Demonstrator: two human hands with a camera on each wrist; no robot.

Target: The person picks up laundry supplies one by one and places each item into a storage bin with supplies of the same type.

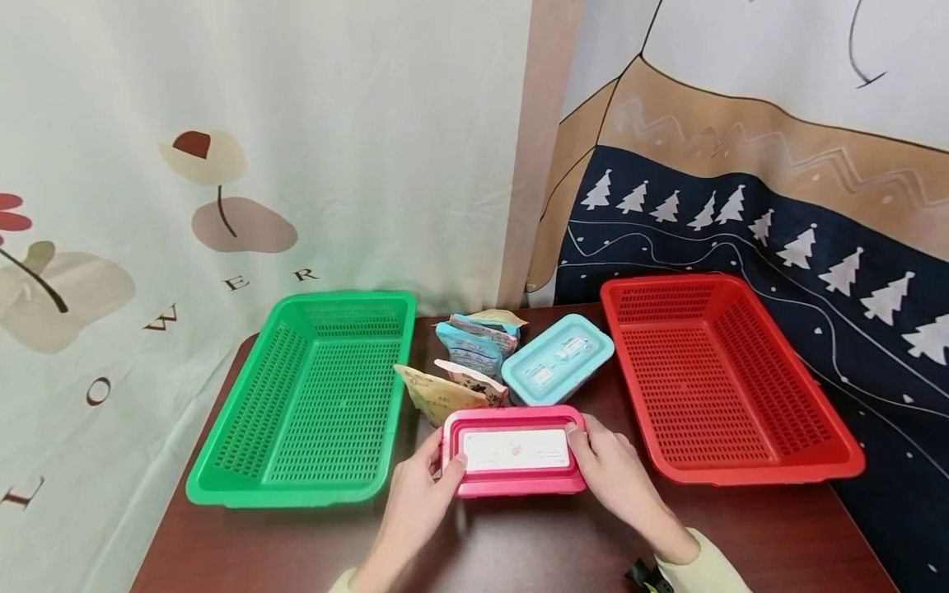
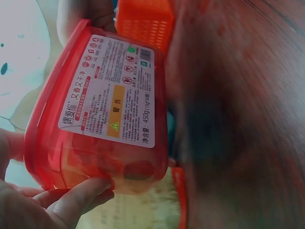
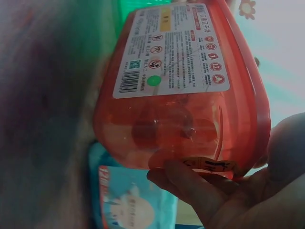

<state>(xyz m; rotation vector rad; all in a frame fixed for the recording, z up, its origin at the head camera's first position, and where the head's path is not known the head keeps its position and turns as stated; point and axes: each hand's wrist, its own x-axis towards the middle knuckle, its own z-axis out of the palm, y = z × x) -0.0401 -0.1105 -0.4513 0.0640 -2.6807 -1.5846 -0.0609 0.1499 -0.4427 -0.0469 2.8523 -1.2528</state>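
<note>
Both hands hold a pink lidded plastic box (image 1: 515, 451) by its two short ends. My left hand (image 1: 424, 487) grips the left end, thumb on the lid's edge and fingers along the side. At the other end, my right hand (image 1: 611, 468) has its thumb on the lid's right edge. In the left wrist view the box's translucent wall bears a white printed label (image 2: 112, 90); dark rounded shapes show faintly inside. Just behind it stand a yellow packet (image 1: 437, 394) and a pale pink packet (image 1: 474, 379). A light blue lidded box (image 1: 558, 360) lies behind the right hand.
On the left sits a green perforated basket (image 1: 296, 497), on the right a red one (image 1: 764, 475). Blue packets (image 1: 474, 346) stand between them at the back. Printed curtains (image 1: 371, 148) rise behind the brown table (image 1: 534, 543). A dark object (image 1: 648, 576) lies by the right sleeve.
</note>
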